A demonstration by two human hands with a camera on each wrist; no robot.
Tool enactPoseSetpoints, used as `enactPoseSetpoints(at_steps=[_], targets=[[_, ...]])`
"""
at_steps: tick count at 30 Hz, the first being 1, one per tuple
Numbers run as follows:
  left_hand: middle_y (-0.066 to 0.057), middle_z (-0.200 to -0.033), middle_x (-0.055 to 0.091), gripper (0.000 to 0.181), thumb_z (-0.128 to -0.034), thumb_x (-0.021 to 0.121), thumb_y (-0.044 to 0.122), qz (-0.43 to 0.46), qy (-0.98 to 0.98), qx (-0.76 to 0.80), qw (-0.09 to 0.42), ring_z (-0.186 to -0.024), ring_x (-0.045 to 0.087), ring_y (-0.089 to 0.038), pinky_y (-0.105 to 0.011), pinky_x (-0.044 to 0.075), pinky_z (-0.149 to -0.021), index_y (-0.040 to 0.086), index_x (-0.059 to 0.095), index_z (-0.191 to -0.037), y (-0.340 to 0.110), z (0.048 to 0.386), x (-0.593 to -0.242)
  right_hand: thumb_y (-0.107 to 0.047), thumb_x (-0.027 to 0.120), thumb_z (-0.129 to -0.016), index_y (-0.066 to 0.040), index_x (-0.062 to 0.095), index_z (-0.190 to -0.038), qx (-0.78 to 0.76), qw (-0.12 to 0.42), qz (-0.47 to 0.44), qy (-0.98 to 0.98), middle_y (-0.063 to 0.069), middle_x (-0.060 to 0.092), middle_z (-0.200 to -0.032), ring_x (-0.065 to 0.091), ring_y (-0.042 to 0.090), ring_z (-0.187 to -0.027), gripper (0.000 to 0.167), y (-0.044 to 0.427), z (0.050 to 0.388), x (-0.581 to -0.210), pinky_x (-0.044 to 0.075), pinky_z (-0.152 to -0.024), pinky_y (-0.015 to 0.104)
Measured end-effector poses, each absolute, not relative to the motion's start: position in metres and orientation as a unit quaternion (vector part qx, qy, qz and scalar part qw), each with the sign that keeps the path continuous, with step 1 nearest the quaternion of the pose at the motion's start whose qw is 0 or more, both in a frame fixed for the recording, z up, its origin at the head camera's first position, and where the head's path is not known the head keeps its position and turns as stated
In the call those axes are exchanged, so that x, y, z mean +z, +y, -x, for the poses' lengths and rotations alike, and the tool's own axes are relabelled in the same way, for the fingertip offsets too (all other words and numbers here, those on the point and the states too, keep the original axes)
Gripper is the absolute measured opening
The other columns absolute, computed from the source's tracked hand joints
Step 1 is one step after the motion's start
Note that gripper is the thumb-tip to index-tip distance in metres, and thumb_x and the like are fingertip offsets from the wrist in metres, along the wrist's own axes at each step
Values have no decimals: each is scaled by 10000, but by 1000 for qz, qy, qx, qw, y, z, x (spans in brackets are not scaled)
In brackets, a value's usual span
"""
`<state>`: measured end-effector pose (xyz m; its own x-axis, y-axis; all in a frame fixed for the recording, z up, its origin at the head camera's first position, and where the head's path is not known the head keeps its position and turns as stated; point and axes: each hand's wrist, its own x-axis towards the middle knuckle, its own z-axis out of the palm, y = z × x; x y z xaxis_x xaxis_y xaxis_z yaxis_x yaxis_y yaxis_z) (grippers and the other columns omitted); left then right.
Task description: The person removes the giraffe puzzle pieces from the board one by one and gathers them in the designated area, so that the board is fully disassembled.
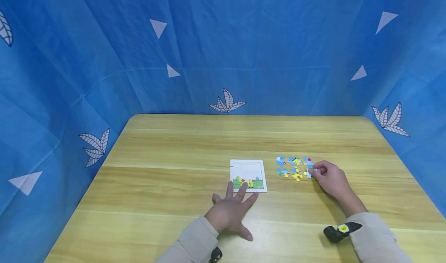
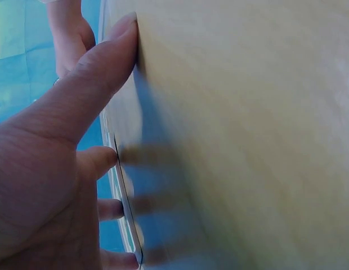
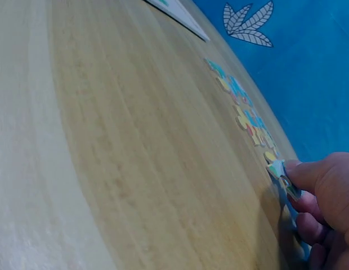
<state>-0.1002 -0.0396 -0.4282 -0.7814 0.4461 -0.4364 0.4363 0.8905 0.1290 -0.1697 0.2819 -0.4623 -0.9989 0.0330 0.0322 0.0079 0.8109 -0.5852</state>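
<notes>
A square white puzzle tray (image 1: pixel 246 168) lies on the table, with a row of green and yellow pieces (image 1: pixel 258 184) fitted along its near side. My left hand (image 1: pixel 231 210) is spread, its fingertips resting at the tray's near edge; the left wrist view shows the straight thumb (image 2: pixel 101 73) and fingers. To the right of the tray, my right hand (image 1: pixel 331 180) pinches a pale blue puzzle piece (image 1: pixel 309 173) between thumb and fingers. In the right wrist view, this puzzle piece (image 3: pixel 284 177) looks slightly tilted off the table.
Several loose puzzle pieces (image 1: pixel 292 161) lie in two rows between the tray and my right hand. The wooden table (image 1: pixel 167 170) has a blue patterned curtain (image 1: pixel 261 54) behind it and at its sides. Black straps with cameras (image 1: pixel 341 232) sit at both wrists.
</notes>
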Motion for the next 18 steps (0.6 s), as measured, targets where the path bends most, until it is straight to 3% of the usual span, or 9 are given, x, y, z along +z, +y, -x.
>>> enactPoseSetpoints(at_steps=[18], targets=[[-2, -1599, 54, 1140, -552, 729, 704, -233, 944, 11, 233, -1419, 96, -438, -697, 338, -869, 421, 149, -1493, -40, 99, -427, -282, 616, -910, 29, 609, -1027, 291, 25, 12, -956, 134, 652, -869, 612, 257, -805, 332, 281, 171, -466, 432, -679, 353]])
